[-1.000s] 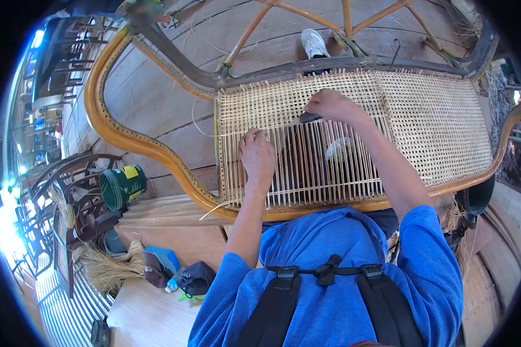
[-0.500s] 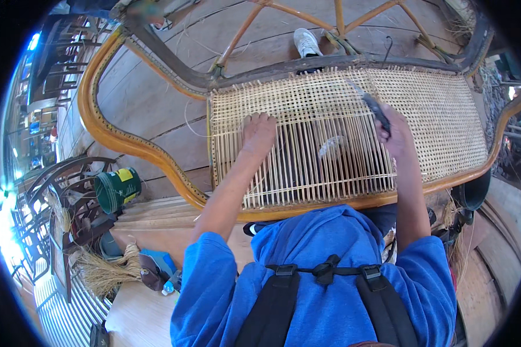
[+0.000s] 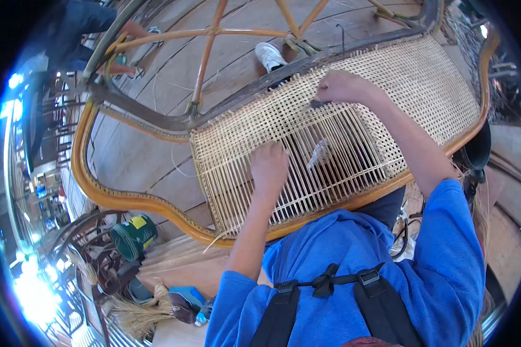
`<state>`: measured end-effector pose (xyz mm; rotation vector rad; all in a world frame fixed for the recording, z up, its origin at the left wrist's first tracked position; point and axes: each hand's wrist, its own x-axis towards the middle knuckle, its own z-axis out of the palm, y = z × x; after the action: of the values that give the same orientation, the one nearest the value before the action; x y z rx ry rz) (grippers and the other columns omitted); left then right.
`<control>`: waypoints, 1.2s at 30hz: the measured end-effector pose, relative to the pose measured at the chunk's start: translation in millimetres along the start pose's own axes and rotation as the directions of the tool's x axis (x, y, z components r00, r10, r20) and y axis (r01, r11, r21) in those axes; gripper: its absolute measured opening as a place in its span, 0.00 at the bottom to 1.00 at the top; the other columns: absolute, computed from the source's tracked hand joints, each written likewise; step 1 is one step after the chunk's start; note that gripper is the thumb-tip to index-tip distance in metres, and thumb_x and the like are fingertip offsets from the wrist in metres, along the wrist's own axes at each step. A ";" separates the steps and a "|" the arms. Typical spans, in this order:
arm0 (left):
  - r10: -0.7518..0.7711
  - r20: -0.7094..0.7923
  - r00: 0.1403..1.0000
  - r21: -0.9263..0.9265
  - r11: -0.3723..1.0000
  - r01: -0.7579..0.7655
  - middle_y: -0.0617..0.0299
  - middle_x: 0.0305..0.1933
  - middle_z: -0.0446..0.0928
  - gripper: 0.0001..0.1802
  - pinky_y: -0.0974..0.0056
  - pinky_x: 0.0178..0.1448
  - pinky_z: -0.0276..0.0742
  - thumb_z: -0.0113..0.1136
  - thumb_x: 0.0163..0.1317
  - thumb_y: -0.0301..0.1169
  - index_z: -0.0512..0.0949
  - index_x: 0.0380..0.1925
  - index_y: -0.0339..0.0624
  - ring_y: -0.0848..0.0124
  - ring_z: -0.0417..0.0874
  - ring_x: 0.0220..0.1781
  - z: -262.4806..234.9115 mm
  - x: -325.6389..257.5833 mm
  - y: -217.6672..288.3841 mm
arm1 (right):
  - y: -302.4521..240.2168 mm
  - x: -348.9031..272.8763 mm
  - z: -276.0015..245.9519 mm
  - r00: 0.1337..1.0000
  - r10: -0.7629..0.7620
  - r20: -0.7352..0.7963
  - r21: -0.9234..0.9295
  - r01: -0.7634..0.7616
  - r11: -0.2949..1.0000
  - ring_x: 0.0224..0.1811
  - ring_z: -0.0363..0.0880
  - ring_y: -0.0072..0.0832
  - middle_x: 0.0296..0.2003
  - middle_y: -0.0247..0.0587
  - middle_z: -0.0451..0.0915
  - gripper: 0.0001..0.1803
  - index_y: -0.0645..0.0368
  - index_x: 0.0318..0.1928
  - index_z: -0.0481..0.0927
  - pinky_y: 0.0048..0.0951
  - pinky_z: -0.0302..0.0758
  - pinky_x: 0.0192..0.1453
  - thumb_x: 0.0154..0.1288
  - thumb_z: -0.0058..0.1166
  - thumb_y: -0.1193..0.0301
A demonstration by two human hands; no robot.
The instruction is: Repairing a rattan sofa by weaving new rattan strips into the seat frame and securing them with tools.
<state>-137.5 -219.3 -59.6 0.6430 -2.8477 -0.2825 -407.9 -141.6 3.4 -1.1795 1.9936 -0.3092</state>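
A woven cane panel (image 3: pixel 411 75) fills a curved wooden furniture frame (image 3: pixel 133 198) before me. Its far and right parts are closely woven; nearer, bare parallel strands (image 3: pixel 324 153) have open gaps between them. My left hand (image 3: pixel 270 166) rests on the strands left of the middle, fingers curled, their tips hidden. Farther off and to the right, my right hand (image 3: pixel 341 88) is closed around a dark-handled tool (image 3: pixel 316 104), low over the edge of the close weave. Most of the tool is hidden by the hand. Its kind does not show.
A green bucket (image 3: pixel 132 238) stands at the left, near a bundle of dry fibres (image 3: pixel 139 315). Bent poles (image 3: pixel 205 63) of the frame cross beyond the panel. A white shoe (image 3: pixel 270 56) shows past its far edge. Another person's legs (image 3: pixel 118 29) are at the upper left.
My right hand has moved left and away from me with the tool. My left hand has shifted nearer to me, and its fingers are more curled. The whole view has tilted.
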 end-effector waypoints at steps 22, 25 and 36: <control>-0.314 0.108 0.943 -0.075 0.943 0.323 0.50 0.62 0.61 0.29 0.44 0.67 0.52 0.51 0.62 0.46 0.65 0.57 0.37 0.49 0.56 0.67 35.7 15.7 17.7 | 45.6 -87.6 73.8 0.949 0.292 -0.118 0.750 -0.107 0.653 0.19 0.66 0.13 0.21 0.28 0.71 0.13 0.61 0.45 0.73 0.16 0.63 0.21 0.62 0.50 0.68; -0.378 0.138 0.915 0.010 0.925 0.381 0.48 0.66 0.56 0.36 0.43 0.69 0.48 0.50 0.61 0.52 0.61 0.60 0.36 0.45 0.53 0.69 42.7 21.1 22.2 | 32.7 -89.7 107.5 0.955 0.284 -0.080 0.776 -0.120 0.619 0.19 0.67 0.17 0.19 0.29 0.71 0.14 0.61 0.42 0.75 0.22 0.66 0.23 0.63 0.51 0.63; -0.431 0.211 0.877 0.119 0.902 0.415 0.45 0.66 0.56 0.40 0.42 0.67 0.47 0.54 0.56 0.53 0.60 0.60 0.34 0.44 0.51 0.69 48.4 29.7 40.0 | 23.9 -47.1 99.4 0.965 0.260 0.023 0.417 -0.245 0.875 0.26 0.78 0.39 0.21 0.53 0.77 0.24 0.66 0.33 0.81 0.38 0.73 0.36 0.60 0.51 0.53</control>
<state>-191.6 -190.2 -92.2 1.3374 -2.9120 -0.3461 -338.4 -72.7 -52.3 -0.6386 1.9543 -0.5902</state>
